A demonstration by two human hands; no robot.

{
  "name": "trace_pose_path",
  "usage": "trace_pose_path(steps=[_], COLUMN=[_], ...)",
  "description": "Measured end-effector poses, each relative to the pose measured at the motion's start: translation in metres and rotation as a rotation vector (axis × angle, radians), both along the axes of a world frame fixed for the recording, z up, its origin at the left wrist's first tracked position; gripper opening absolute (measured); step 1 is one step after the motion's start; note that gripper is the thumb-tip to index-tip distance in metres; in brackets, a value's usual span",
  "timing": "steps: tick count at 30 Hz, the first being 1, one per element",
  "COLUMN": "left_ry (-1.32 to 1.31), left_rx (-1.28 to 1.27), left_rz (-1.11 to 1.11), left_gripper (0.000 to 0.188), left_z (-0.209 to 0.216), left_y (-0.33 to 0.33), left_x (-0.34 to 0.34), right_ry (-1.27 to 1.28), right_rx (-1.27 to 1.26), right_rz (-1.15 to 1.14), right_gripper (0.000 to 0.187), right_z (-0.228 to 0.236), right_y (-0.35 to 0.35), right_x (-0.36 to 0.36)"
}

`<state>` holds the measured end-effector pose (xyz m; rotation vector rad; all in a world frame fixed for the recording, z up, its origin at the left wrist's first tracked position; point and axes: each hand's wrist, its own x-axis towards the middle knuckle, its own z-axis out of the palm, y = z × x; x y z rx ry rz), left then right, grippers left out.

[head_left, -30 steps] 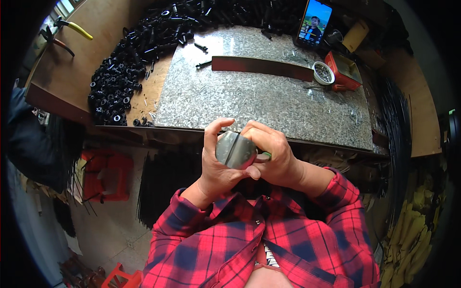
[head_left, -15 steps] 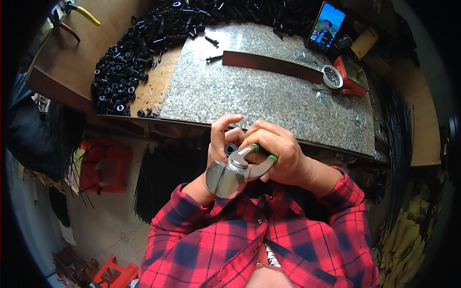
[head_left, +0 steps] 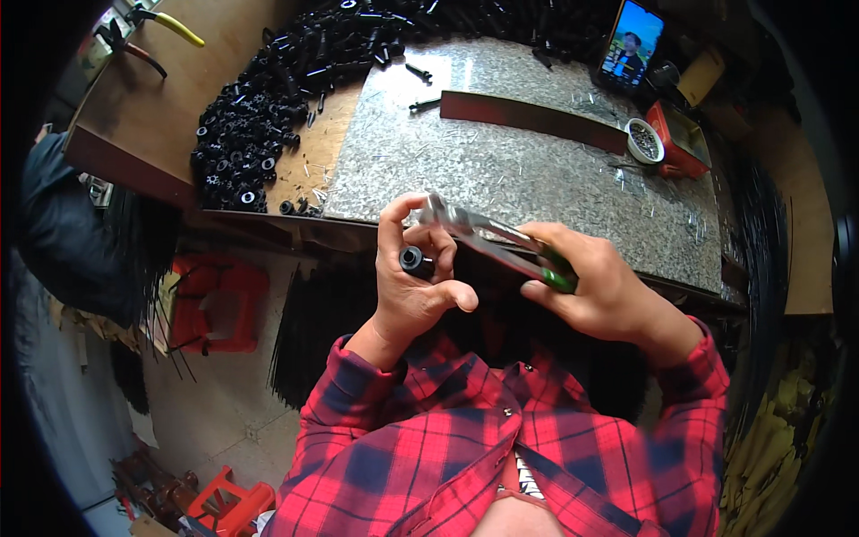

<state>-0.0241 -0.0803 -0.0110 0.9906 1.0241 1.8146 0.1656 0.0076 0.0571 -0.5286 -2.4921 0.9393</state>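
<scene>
In front of the bench edge, my left hand holds a short black cylindrical part in its curled fingers, the round hollow end facing up. Its thumb sticks out to the right, and the index finger arches above the part. My right hand is closed around the green-gripped handles of metal pliers. Their head, smeared by motion, points left and lies close to my left index fingertip; whether they touch I cannot tell.
A speckled stone slab covers the bench, with a dark flat strip on it. Black parts are heaped at left and back. A white bowl of small metal pieces, a red box and a phone stand at right.
The pliers have turned and swung up, their head now pointing left instead of toward me. My right hand has moved right, away from my left hand. The left thumb has come into view.
</scene>
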Motion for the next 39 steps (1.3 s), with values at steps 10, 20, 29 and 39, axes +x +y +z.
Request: trace_pose_path(steps=[10, 20, 29, 39], left_ry=[0.203, 0.275, 0.326, 0.376], left_rx=[0.022, 0.003, 0.013, 0.001], left_rz=[0.028, 0.034, 0.049, -0.010], left_gripper=[0.082, 0.077, 0.071, 0.057], left_z=[-0.004, -0.002, -0.002, 0.004], left_y=[0.007, 0.005, 0.005, 0.003], left_x=[0.000, 0.011, 0.015, 0.013], right_ry=[-0.267, -0.270, -0.321, -0.381], right_rx=[0.521, 0.511, 0.673, 0.736], right_rz=[-0.068, -0.116, -0.124, -0.105], right_gripper=[0.062, 0.065, 0.069, 0.065], right_z=[0.010, 0.002, 0.008, 0.016], right_y=[-0.015, -0.019, -0.017, -0.015], right_x=[0.021, 0.030, 0.033, 0.036])
